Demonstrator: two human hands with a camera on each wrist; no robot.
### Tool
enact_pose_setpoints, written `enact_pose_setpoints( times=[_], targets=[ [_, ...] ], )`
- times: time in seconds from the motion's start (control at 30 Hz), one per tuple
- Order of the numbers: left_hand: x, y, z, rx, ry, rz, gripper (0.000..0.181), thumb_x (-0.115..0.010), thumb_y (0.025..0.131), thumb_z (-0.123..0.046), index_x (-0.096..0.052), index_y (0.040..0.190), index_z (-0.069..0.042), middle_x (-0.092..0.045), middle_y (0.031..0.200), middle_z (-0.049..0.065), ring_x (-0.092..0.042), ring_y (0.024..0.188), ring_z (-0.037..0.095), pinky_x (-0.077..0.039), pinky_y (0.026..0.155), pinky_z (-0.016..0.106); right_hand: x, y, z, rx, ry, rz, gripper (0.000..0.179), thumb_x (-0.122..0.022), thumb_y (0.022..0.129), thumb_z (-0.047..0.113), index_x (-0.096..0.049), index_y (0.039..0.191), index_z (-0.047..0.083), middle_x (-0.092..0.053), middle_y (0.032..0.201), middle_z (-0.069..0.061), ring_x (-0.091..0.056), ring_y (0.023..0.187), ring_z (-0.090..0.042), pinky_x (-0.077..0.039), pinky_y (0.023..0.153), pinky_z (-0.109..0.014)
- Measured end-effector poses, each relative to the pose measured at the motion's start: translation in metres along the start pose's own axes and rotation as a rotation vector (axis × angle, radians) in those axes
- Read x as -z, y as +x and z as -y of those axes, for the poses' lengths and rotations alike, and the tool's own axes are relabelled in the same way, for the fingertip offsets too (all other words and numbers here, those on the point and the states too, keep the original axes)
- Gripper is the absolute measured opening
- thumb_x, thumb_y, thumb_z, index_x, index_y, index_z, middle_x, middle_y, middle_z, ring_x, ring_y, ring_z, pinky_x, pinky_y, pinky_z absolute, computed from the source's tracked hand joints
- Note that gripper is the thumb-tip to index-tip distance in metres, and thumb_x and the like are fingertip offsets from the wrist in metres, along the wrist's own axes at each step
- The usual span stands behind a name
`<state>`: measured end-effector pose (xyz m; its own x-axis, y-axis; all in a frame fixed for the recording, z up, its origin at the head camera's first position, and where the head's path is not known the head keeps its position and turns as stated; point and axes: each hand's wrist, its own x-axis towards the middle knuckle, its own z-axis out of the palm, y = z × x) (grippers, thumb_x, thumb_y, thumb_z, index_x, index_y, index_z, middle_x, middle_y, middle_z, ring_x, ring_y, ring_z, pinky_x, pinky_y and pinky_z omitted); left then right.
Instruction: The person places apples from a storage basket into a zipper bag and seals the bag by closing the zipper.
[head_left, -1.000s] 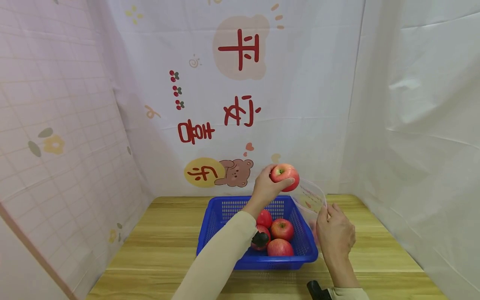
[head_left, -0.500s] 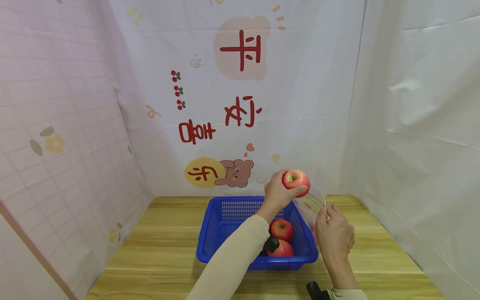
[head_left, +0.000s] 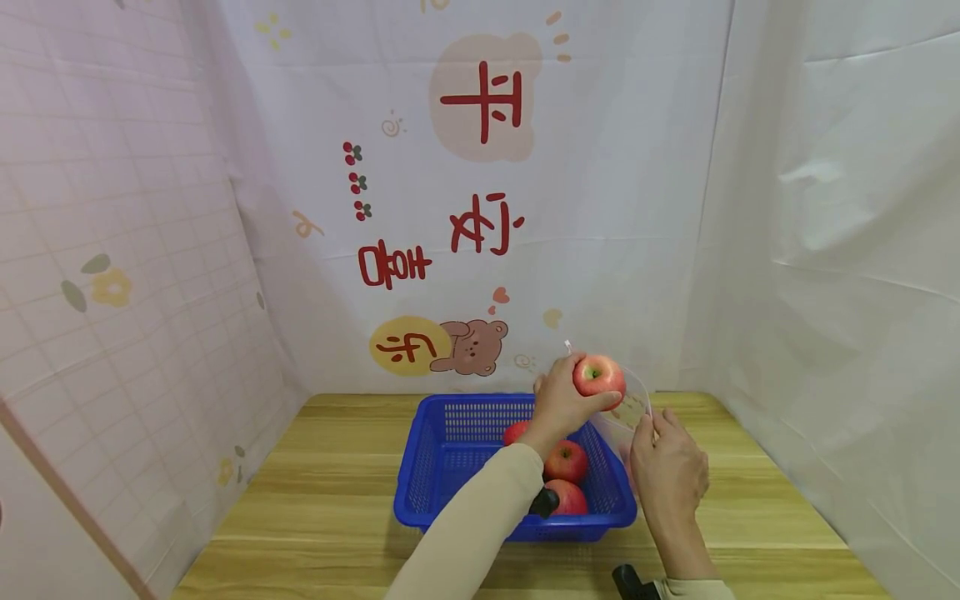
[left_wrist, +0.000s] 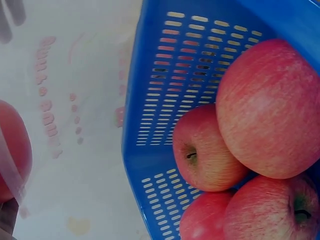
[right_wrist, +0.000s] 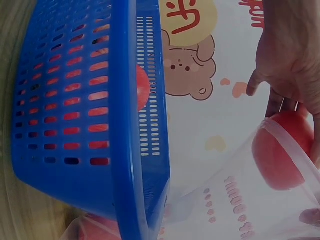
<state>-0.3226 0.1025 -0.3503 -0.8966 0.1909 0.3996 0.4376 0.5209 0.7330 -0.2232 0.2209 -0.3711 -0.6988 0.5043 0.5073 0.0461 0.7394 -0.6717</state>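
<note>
My left hand (head_left: 561, 400) grips a red apple (head_left: 599, 382) from its left side, thumb across the front. In the right wrist view, this apple (right_wrist: 282, 155) is partly behind the rim of a clear printed plastic bag (right_wrist: 240, 185), right at the bag's mouth. My right hand (head_left: 670, 465) pinches the bag's rim between thumb and fingers, to the right of the basket. Something reddish (right_wrist: 97, 228) shows through the bag's lower part. More apples (left_wrist: 210, 147) lie in the blue basket (head_left: 408, 492) below my left forearm, which hides some of them.
The slotted basket stands on a wood-grain table (head_left: 315, 500), its right wall close beside the bag. White printed cloth (head_left: 630, 208) hangs behind and at both sides. A black wrist mount (head_left: 633, 581) sits on each arm.
My left hand has carried the apple to the right and down, from above the basket to the bag's mouth. The right hand stays nearly still, holding the rim.
</note>
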Motion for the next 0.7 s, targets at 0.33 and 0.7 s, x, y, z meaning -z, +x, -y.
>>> enact_pose_setpoints(
  times=[0.33, 0.7],
  targets=[
    [-0.0072, -0.0023, -0.0019, -0.034, 0.087, 0.015, 0.072, -0.082, 0.075, -0.049, -0.056, 0.135, -0.021, -0.062, 0.123, -0.008, -0.055, 0.116, 0.01, -0.024, 0.111, 0.047, -0.001, -0.0007, -0.0002, -0.001, -0.006, -0.006, 0.041, -0.043, 0.103, 0.029, -0.069, 0.124, 0.005, -0.057, 0.135, -0.022, -0.051, 0.115, -0.058, -0.041, 0.083, -0.07],
    [-0.0104, -0.0032, -0.0038, -0.051, 0.094, 0.047, 0.066, -0.079, 0.079, -0.048, -0.057, 0.135, -0.023, -0.062, 0.126, -0.01, -0.055, 0.119, 0.01, -0.023, 0.113, 0.047, -0.0015, -0.0013, -0.0011, 0.004, 0.003, -0.017, 0.041, -0.043, 0.104, 0.029, -0.069, 0.124, 0.004, -0.058, 0.134, -0.022, -0.052, 0.116, -0.056, -0.041, 0.085, -0.069]
  ],
)
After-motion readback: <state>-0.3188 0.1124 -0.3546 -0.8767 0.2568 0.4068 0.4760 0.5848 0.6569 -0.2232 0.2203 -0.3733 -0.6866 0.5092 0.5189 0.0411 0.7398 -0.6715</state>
